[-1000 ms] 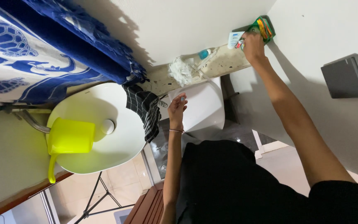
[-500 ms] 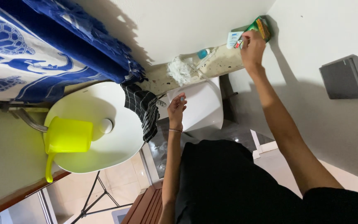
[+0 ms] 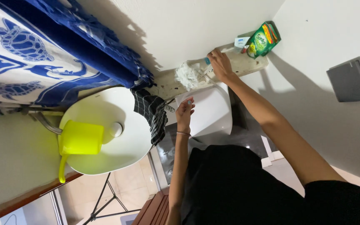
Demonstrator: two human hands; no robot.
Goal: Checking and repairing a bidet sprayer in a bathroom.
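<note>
Withdrawn from the green pouch since a second ago, and now lowered onto the shelf beside the white crumpled wad: right hand, fingers curled together over something small and pale at about 9 o'clock of the knuckles; too small to tell what, or whether truly pinched. Raised a little and held at much the same spot as before: left hand, fingers loosely bent, thumb and fingertips close together, touching or just short of the white lid-like panel below the shelf; cannot tell whether anything sits in that grip. Thin bracelet at the wrist.

Outward from the right hand: wad at 9 o'clock, fluffy and fibrous, like a bunched mop head or cloth, resting on the speckled stone-like shelf. Green pouch at 2 o'clock, glossy plastic, standing tilted in the corner of the shelf, top folded; contents hidden. Small pale blue-and-white box just beside the pouch.

Outward from the left hand: black-and-white checked cloth at 9 o'clock, limp, draped over the rim of the round white basin. Inside the basin, a bright yellow plastic watering jug with a long spout, lying against a metal tap; a round white plug near the jug. Blue curtain with white turtle print at 10 o'clock. Grey square box on the wall at 3 o'clock, well apart from both hands.
</note>
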